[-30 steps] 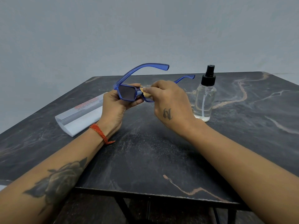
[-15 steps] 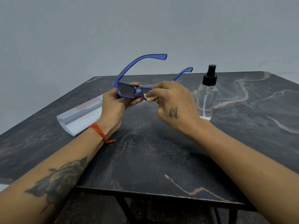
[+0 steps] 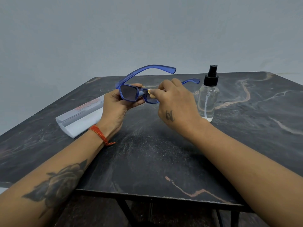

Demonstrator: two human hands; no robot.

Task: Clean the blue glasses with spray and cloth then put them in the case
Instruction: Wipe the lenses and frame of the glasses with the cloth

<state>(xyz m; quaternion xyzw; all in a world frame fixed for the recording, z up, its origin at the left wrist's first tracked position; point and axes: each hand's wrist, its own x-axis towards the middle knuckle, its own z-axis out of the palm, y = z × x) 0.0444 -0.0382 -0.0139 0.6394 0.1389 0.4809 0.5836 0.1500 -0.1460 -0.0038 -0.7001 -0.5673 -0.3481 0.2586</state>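
- Plain grey wall behind; dark marble-patterned table (image 3: pixel 147 161) with pale veins, on a black metal frame.
- Head view, blue glasses (image 3: pixel 131 94): held above the table, well clear of its surface, lenses toward the camera, both temple arms unfolded and pointing away.
- Left hand (image 3: pixel 114 110): fingers and thumb closed around the left lens rim, gripping the frame; red thread bracelet (image 3: pixel 100 134) at the wrist, rose tattoo on the forearm.
- Right hand (image 3: pixel 173 104): fingertips pinched on a small yellowish cloth (image 3: pixel 149 92), pressed to the right lens beside the bridge; small tattoo on the back of the hand.
- Spray bottle (image 3: pixel 207 99): clear glass, black pump top, upright on the table just right of the right hand, not touched.
- Case (image 3: pixel 78 117): white, red lettering on top, lying on the table left of the left hand, partly hidden by it; open or closed cannot be told.
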